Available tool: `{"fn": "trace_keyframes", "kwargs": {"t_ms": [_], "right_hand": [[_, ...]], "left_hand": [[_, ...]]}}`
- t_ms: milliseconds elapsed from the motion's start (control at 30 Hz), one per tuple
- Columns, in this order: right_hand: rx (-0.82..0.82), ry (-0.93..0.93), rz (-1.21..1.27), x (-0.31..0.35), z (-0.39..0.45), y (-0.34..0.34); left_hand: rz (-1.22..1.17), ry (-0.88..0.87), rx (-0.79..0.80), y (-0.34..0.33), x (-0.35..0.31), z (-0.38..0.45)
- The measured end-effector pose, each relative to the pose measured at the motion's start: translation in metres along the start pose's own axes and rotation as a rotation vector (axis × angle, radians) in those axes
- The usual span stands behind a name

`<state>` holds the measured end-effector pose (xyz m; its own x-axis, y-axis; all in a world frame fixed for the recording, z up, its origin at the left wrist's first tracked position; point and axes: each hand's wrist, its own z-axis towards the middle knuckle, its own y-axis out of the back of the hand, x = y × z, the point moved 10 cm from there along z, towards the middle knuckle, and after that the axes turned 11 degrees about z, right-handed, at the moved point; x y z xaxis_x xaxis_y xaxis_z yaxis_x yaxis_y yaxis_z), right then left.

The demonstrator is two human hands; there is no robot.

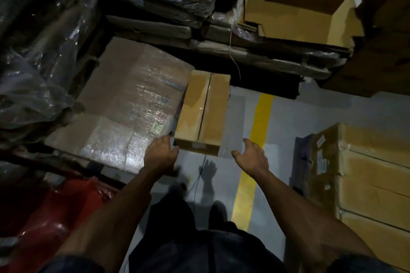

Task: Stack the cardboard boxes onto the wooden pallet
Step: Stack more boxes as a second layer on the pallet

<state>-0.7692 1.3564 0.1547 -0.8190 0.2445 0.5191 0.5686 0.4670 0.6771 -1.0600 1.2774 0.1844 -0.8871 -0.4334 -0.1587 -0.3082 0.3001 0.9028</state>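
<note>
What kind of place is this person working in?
Most likely a warehouse or stockroom: stretch-wrapped cartons stacked on the left, taped cardboard boxes piled on the right, and a yellow floor line painted on the grey floor.

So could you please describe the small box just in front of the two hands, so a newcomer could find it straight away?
Start from the yellow floor line running up the grey floor, then look just left of it. There the small cardboard box lies against the right side of a much larger plastic-wrapped carton. Unlike that neighbour, it is bare tan cardboard, narrow, with a dark seam running down the middle of its top.
</note>
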Motion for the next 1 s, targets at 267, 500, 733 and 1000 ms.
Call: {"fn": "trace_keyframes", "kwargs": {"t_ms": [267, 500, 733, 1000], "right_hand": [[-0.096, -0.184, 0.273, 0.045, 0.105, -0.017], [-0.164, -0.325, 0.513, 0.057, 0.206, -0.053], [-0.15, -0.343, 0.575, 0.011, 0.349, -0.119], [-0.153, -0.32, 0.65, -0.051, 0.512, -0.194]], "left_hand": [[-0.22, -0.083, 0.093, 0.02, 0.005, 0.155], [-0.41, 0.053, 0.213, -0.014, 0.027, 0.295], [-0.617, 0.134, 0.182, -0.112, 0.019, 0.42], [-0.788, 0.065, 0.138, -0.254, 0.03, 0.548]]}}
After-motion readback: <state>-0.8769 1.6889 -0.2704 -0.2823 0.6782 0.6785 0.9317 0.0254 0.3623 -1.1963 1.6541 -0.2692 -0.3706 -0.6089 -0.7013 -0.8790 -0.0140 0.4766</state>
